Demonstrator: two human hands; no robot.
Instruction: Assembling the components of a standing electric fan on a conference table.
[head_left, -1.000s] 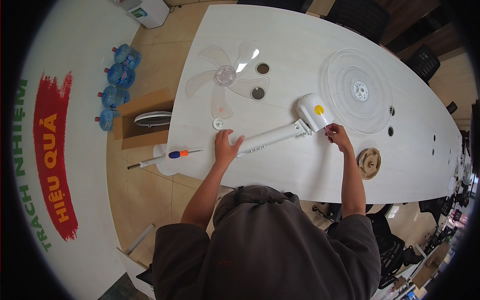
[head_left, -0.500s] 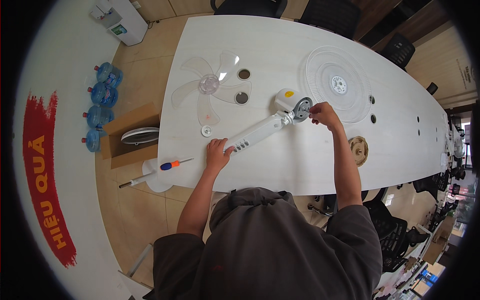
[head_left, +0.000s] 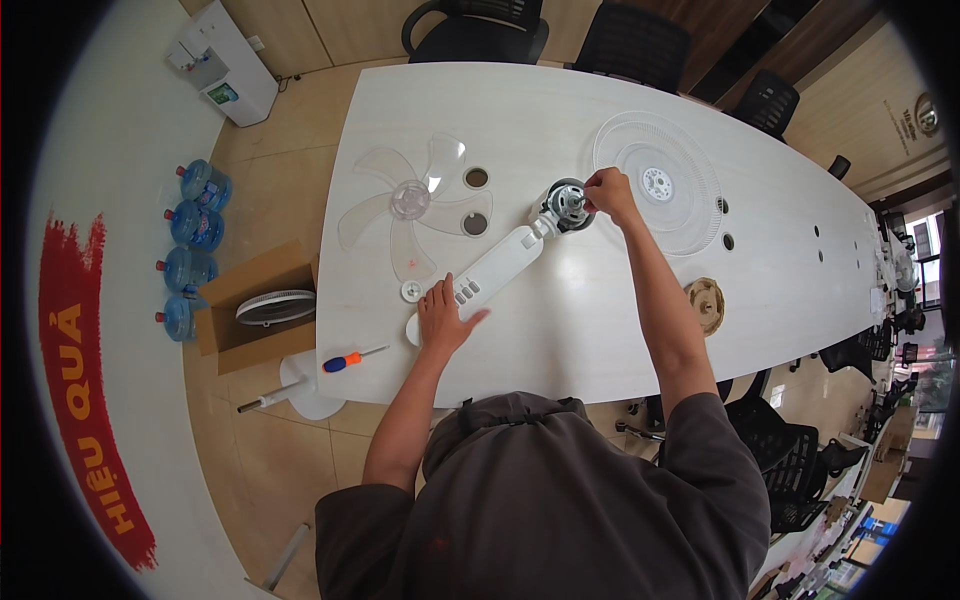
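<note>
A white fan body [head_left: 500,266] with a row of buttons lies slantwise on the white table, its motor head [head_left: 566,207] at the far right end. Its motor front faces up, with grey metal and a thin shaft showing. My left hand [head_left: 443,318] rests over the near left end by the buttons, fingers stretched out and thumb spread. At the motor's front, my right hand [head_left: 609,194] pinches the shaft between thumb and fingers; the fingertips partly hide it. Left of the body lie a clear fan blade [head_left: 410,200] and a small white round knob [head_left: 411,291].
A clear round grille [head_left: 657,184] lies beyond my right hand, a brown round piece [head_left: 706,306] nearer. An orange-and-blue screwdriver [head_left: 345,361] sits near the left edge. On the floor stand an open cardboard box [head_left: 235,345] and a white stand base [head_left: 318,400].
The motor head has tipped so its front faces more upward. My left thumb has spread away from the fan body. The whole view has shifted slightly.
</note>
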